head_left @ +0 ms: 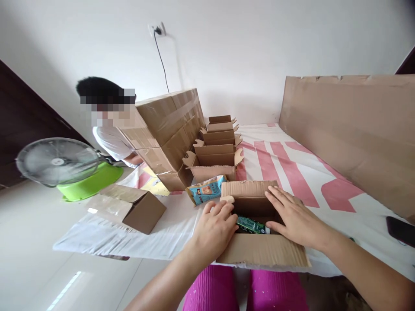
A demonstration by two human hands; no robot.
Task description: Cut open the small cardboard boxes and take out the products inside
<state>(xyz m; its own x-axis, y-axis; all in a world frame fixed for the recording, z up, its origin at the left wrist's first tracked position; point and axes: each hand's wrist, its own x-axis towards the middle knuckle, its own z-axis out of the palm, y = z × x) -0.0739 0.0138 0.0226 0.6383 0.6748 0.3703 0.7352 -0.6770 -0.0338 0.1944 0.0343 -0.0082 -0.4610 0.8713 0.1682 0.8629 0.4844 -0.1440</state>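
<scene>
In front of me an open cardboard box (pixel 264 250) stands at the near edge of the table, its front and back flaps folded outward. Inside lies a green packet or tube (pixel 252 225) with a white end; its exact kind is unclear. My left hand (pixel 215 226) curls its fingers over the box's left edge. On the right side of the box lies my right hand (pixel 292 216), its fingers stretched out over the rim. A blue snack bag (pixel 207 189) rests just behind the box, to the left.
Several open boxes (pixel 214 156) stand in a row behind. Left of them rises a stack of taped cartons (pixel 171 129), with a person (pixel 110 138) behind. A closed box (pixel 136 209), a fan (pixel 58 162), a large cardboard panel (pixel 353 134) and a phone (pixel 401 230) surround the workspace.
</scene>
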